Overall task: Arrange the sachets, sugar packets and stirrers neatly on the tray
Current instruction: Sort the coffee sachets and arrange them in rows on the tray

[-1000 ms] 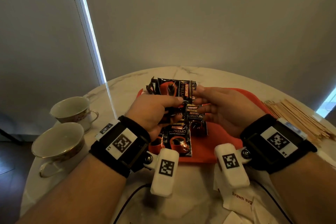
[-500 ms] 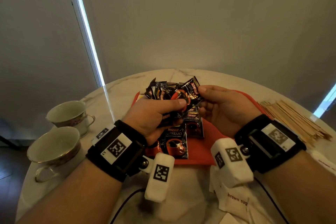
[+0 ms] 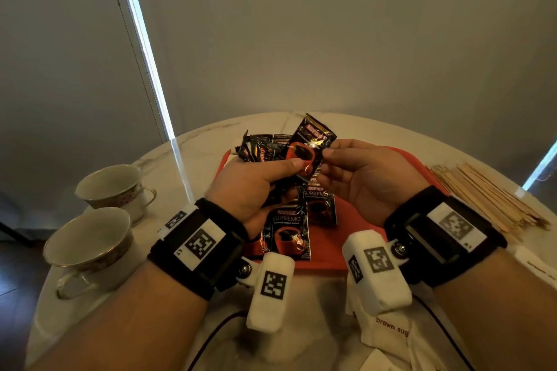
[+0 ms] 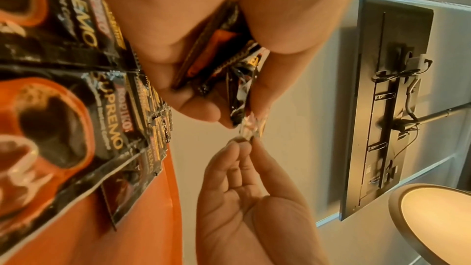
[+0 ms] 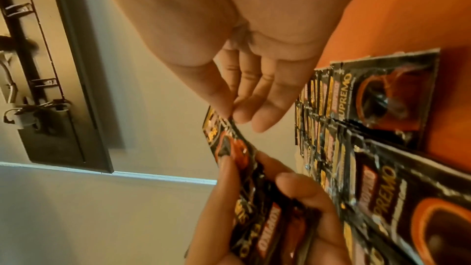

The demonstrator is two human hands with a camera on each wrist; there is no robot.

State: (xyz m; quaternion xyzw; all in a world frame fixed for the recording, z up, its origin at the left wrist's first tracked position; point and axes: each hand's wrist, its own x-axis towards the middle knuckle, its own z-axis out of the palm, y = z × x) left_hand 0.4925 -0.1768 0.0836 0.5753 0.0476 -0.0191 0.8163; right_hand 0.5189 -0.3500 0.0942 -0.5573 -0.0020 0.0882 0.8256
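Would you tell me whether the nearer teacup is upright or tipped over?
Upright: the nearer teacup stands on the table, mouth up.

The head view looks forward and down from above the round table, taking in both forearms and a wide stretch of wall. The left wrist view sits close under the left hand, looking along the palm and up toward the wall (the picture reads as rolled sideways). The right wrist view does the same under the right hand. All three share the orange tray and the sachet between the fingertips; each wrist view also catches the opposite hand.
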